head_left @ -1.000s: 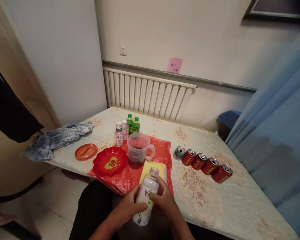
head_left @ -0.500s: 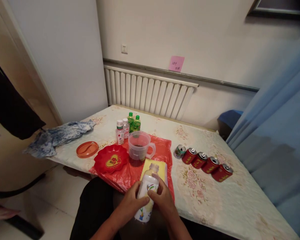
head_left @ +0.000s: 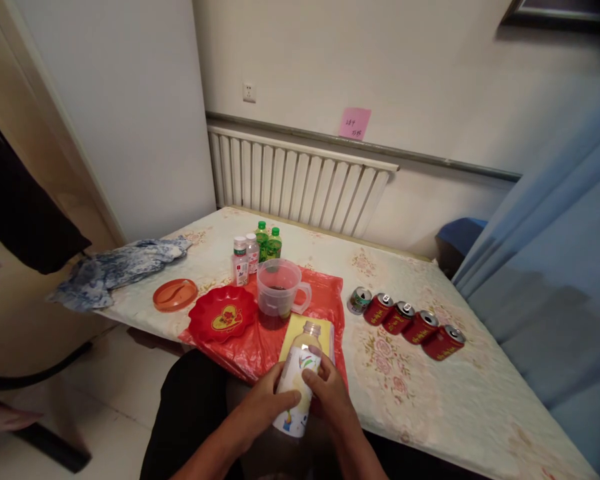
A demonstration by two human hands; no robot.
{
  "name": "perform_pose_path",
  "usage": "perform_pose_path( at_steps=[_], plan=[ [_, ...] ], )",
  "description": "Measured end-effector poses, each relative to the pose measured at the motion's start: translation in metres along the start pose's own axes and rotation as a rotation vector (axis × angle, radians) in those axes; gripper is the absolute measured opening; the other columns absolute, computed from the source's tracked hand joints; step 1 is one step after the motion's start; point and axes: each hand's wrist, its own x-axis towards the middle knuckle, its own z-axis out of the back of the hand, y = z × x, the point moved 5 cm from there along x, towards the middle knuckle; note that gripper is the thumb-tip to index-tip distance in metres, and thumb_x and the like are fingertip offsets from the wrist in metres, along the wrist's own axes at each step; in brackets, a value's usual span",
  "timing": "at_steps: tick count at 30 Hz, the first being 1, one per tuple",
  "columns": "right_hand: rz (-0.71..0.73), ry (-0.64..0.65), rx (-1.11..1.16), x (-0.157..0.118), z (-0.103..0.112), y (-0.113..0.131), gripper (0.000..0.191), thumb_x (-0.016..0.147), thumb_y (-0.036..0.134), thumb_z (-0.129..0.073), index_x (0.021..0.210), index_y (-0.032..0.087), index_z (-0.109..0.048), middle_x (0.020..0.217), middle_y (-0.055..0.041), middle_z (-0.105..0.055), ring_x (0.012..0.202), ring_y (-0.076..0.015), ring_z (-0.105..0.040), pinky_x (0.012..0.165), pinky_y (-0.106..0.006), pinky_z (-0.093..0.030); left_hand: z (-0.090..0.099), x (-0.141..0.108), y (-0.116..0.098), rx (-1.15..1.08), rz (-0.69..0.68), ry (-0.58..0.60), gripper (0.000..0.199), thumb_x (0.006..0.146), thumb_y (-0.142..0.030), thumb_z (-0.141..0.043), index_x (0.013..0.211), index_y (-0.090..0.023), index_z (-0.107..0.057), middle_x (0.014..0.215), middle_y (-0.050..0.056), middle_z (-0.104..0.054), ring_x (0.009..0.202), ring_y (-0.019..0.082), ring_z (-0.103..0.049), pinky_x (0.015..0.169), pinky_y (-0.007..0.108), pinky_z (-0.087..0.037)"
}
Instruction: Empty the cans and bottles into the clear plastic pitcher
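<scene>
A capless bottle of clear plastic, wrapped in a glossy white printed sleeve, is clasped between both hands at six o'clock, beside the desk with its floral cloth.

Both hands, left and right, curl inward close together, thumbs nearly meeting, forearms angled upward.

Tablecloth bare before 5 cans; mug blocks way to 4 bottles.

White radiator, pale wall, blue curtain, floral-covered table, light tiled floor
</scene>
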Motion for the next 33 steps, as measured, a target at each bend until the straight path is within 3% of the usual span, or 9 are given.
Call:
perform_pose_path(
  at_steps=[11, 16, 26, 33],
  plan=[
    [0.027, 0.241, 0.076, -0.002, -0.014, 0.006, 0.093, 0.058, 0.033, -0.086, 0.137, 0.023, -0.039, 0.121, -0.0106, -0.066, 0.108, -0.0289, -0.064, 0.095, -0.045, -0.048, 0.003, 0.003, -0.003, 0.037, -0.054, -0.033, 0.068, 0.066, -0.034, -0.075, 0.126, -0.016, -0.047, 0.112, 0.010, -0.067, 0.100, 0.030, -0.064, 0.079, 0.036, -0.052],
    [0.013, 0.246, 0.083, 0.000, -0.013, 0.002, 0.093, 0.060, 0.032, -0.086, 0.138, 0.022, -0.035, 0.125, -0.0112, -0.064, 0.112, -0.0282, -0.062, 0.095, -0.042, -0.049, 0.005, 0.004, -0.002, 0.057, -0.067, -0.029, 0.065, 0.068, -0.034, -0.073, 0.125, -0.017, -0.047, 0.111, 0.009, -0.067, 0.101, 0.029, -0.064, 0.080, 0.037, -0.052],
    [0.031, 0.216, 0.047, -0.005, -0.018, 0.011, 0.081, 0.059, 0.036, -0.085, 0.129, 0.021, -0.048, 0.117, -0.0095, -0.068, 0.108, -0.0295, -0.064, 0.093, -0.043, -0.050, 0.005, 0.006, -0.001, 0.029, -0.080, -0.025, 0.071, 0.064, -0.036, -0.076, 0.126, -0.016, -0.048, 0.115, 0.011, -0.066, 0.105, 0.032, -0.062, 0.083, 0.039, -0.051],
    [0.024, 0.213, 0.070, -0.004, -0.015, 0.008, 0.082, 0.059, 0.032, -0.085, 0.130, 0.022, -0.047, 0.122, -0.0096, -0.065, 0.112, -0.0291, -0.061, 0.095, -0.043, -0.048, 0.003, 0.003, -0.003, 0.023, -0.059, -0.021, 0.073, 0.064, -0.037, -0.077, 0.127, -0.016, -0.048, 0.115, 0.011, -0.065, 0.103, 0.031, -0.062, 0.081, 0.037, -0.051]
  ],
)
